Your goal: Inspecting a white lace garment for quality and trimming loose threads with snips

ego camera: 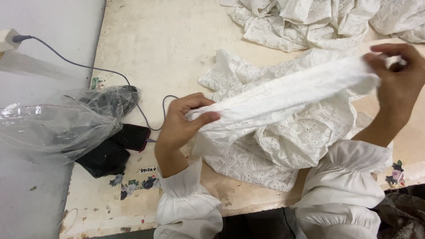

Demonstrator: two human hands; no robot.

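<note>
left hand [179, 126] pinches one end of white eyelet fabric strip [283, 95] | right hand [396, 79] pinches other end, held above table [155, 48] | risk: thin grip may slip, strip dropping onto fabric pile [283, 141]

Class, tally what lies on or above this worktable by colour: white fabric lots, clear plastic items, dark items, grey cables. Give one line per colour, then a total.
White: 3, the folded strip held between left hand and right hand, the lace piece under it, the far heap
Clear: 1, plastic bag
Dark: 2, phone, black pouch
Grey: 1, cable
Total: 7
</note>
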